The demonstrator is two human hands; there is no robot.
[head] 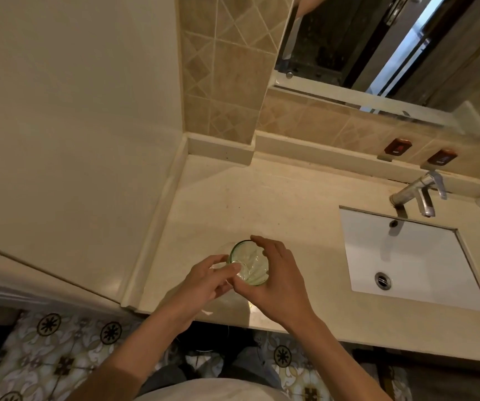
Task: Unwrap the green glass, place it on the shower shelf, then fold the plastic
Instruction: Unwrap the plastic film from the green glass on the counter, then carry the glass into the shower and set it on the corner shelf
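The fingers point(264, 246) of the right hand point(279, 282) curl over the far rim and right side of the green glass point(249, 263), with the thumb low on its near side, so they are clamped on it; this looks like the steadying grip, keeping the glass from turning or slipping while the other hand works. The left hand point(204, 280) comes in from the left, its thumb and fingers closed together at the near-left of the rim, apparently pinching the clear plastic point(218, 266), which is too faint to trace with certainty. That pinch suits peeling the wrap away from the mouth. The glass is upright or slightly tilted toward the camera, held just above or on the counter point(261, 204); contact cannot be told. It sits near the counter's front edge, well left of the sink point(406, 256) and the faucet point(418, 195). No shower shelf is in view, so unwrapping seems the step in hand, with placing and folding not yet done.
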